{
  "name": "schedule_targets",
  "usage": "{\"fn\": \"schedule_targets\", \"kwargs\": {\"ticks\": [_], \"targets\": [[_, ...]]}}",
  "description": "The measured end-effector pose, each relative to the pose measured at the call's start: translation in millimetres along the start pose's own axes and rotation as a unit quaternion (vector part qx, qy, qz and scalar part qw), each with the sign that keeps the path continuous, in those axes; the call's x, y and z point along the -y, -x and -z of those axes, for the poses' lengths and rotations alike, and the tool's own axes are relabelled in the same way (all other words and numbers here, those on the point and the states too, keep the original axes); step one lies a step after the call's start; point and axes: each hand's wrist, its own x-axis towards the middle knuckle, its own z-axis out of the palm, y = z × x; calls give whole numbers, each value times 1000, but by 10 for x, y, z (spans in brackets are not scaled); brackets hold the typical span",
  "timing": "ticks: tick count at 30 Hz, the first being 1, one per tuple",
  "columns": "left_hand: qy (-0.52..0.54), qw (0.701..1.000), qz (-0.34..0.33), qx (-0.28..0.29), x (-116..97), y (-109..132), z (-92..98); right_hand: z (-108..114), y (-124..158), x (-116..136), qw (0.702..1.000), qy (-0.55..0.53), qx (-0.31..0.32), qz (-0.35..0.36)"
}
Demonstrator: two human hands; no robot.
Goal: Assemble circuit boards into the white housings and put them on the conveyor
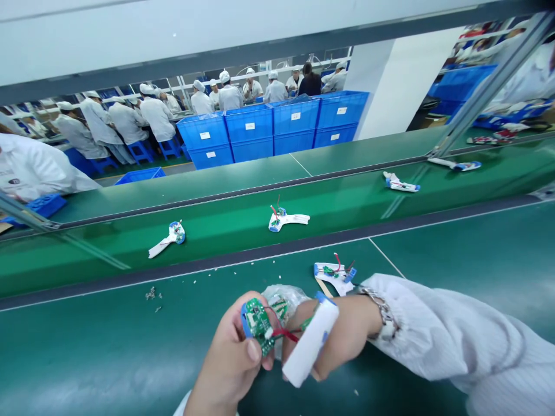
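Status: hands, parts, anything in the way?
Left hand gripping green circuit board. Right hand holding white casing. Red wire between them. Plastic bag just behind hands.

The conveyor belt (225,228) is bright green. In front of it, the worktop (108,346) is dark green with white lines (385,257), the circuit board (257,319) green, the wire (286,334) red, and the casing (310,344) white and blue. Behind it, the bins (295,138) are blue with white labels (250,126).
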Motion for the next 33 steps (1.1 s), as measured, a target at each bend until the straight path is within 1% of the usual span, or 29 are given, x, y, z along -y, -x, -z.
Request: {"fn": "schedule_targets", "kwargs": {"ticks": [1, 2, 3, 4, 5, 6, 7, 8, 9, 11, 13, 14, 16, 18, 19, 23, 24, 26, 28, 30, 31, 32, 33], "targets": [[5, 1000, -10, -10, -6, 2, -5, -14, 19, -4, 999, -31, 8, -17], [9, 1000, -19, -22, -12, 10, -10, -21, 44, -4, 999, -33, 0, -28], [10, 999, -27, -34, -19, 22, -15, -24, 71, 2, 998, -20, -39, -39], [11, 998, -35, -45, -24, 37, -21, -28, 99, 15, 991, -5, -123, -60], [12, 998, -42, -53, -29, 54, -30, -39, 125, 38, 972, 13, -220, -80], [12, 997, -49, -59, -33, 71, -42, -59, 148, 72, 945, 29, -313, -91], [11, 997, -54, -60, -36, 87, -56, -90, 165, 114, 918, 44, -385, -87], [12, 996, -60, -63, -38, 100, -71, -130, 174, 164, 898, 61, -430, -67], [14, 995, -67, -71, -39, 110, -86, -176, 175, 217, 887, 85, -452, -36], [10, 992, -82, -92, -37, 122, -106, -267, 147, 316, 870, 157, -467, 28], [-4, 989, -95, -115, -35, 125, -108, -333, 86, 382, 854, 228, -462, 71], [-12, 988, -96, -121, -33, 125, -103, -356, 48, 396, 851, 246, -456, 85], [-22, 987, -93, -129, -30, 128, -90, -390, -29, 393, 854, 241, -447, 111], [-19, 986, -88, -142, -22, 135, -83, -426, -88, 361, 852, 220, -459, 118], [-16, 986, -87, -144, -15, 138, -83, -450, -107, 341, 845, 217, -475, 113], [-19, 986, -88, -142, 29, 126, -110, -569, -140, 276, 798, 228, -551, 84], [-26, 985, -92, -141, 42, 116, -118, -597, -145, 268, 790, 221, -566, 80], [-57, 979, -114, -156, 60, 99, -135, -638, -153, 267, 787, 191, -582, 79], [-115, 960, -140, -213, 65, 102, -152, -649, -149, 287, 791, 155, -586, 82], [-202, 924, -154, -285, 56, 134, -174, -622, -124, 329, 801, 126, -579, 80], [-251, 904, -155, -309, 49, 159, -187, -593, -105, 357, 810, 114, -570, 74], [-297, 888, -157, -315, 42, 186, -202, -555, -85, 388, 822, 105, -557, 64], [-334, 877, -160, -307, 37, 214, -219, -509, -66, 420, 836, 101, -536, 55]]}}
